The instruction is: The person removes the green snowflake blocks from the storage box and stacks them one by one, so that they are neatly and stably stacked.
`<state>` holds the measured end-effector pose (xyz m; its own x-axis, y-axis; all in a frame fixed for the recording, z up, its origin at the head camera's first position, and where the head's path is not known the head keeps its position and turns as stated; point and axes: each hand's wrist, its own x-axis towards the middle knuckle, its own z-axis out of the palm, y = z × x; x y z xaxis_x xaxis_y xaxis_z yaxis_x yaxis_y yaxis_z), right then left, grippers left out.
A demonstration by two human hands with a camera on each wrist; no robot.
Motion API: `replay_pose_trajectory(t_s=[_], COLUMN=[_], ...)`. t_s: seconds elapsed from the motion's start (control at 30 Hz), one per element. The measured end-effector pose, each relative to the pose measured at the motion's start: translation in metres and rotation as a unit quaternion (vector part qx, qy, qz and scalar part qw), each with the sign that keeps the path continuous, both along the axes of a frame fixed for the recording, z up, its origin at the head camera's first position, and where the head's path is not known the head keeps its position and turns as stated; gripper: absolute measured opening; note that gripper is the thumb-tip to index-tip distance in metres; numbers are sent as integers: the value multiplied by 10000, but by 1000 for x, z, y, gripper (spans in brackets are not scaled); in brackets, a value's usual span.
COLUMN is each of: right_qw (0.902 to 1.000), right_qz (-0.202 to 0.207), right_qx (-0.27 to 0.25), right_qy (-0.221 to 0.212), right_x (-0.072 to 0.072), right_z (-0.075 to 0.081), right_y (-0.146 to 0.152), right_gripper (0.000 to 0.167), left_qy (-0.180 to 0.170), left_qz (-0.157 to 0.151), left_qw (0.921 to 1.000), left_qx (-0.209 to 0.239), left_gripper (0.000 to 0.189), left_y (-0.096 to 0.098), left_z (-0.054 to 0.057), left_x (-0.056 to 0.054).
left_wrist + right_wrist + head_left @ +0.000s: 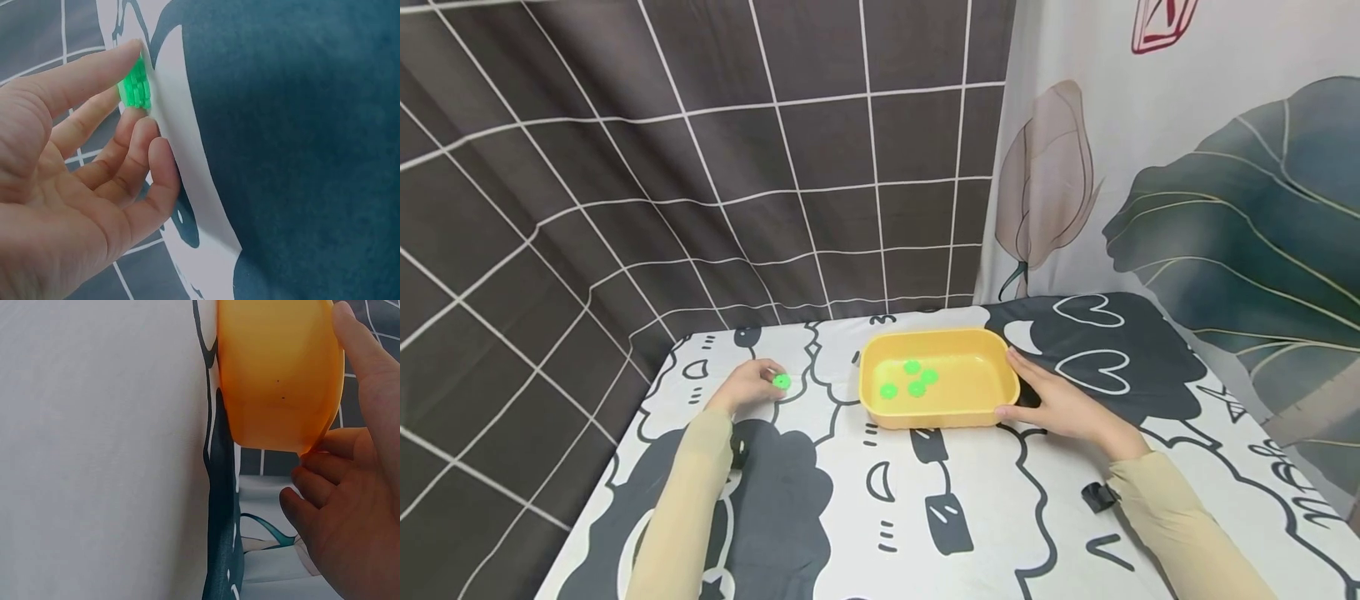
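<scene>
My left hand [751, 385] is on the left part of the table, pinching a small bright green notched disc [781, 382] between thumb and fingertips. In the left wrist view the green piece [135, 87] looks ridged and layered at its edge, like discs stacked together. My right hand [1063, 406] holds the right end of a yellow plastic basin [936, 414], its thumb at the near corner and its fingers along the right side. Several similar green discs [917, 388] lie on the basin floor, toward its left half. In the right wrist view the thumb [359, 337] touches the basin's rim.
A white cloth [850, 517] with black cartoon prints covers the table. Behind it hangs a dark curtain [820, 167] with a white grid, and a floral curtain [1075, 67] on the right. A black strap piece [1099, 497] shows by the right sleeve.
</scene>
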<state>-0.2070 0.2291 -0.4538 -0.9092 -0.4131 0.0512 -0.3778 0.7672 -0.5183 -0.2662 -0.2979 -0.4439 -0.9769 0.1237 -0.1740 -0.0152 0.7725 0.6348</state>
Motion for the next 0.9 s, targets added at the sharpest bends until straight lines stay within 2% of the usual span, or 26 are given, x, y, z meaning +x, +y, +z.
replay_pose_trajectory(t_s=[0.23, 0.7, 0.9], right_qw=[10000, 10000, 10000], right_qz=[-26, -37, -15], right_qx=[-30, -65, -85], right_qy=[13, -25, 16], right_x=[0, 2, 1], right_z=[0, -2, -2], right_y=[0, -1, 0], right_gripper=[109, 110, 110], left_qy=[-20, 37, 14], left_qz=[120, 127, 174], left_qw=[9999, 9997, 9997], left_qx=[19, -225, -143], left_gripper=[42, 40, 39], left_y=[3, 4, 5], left_z=[1, -2, -2], left_x=[1, 3, 3])
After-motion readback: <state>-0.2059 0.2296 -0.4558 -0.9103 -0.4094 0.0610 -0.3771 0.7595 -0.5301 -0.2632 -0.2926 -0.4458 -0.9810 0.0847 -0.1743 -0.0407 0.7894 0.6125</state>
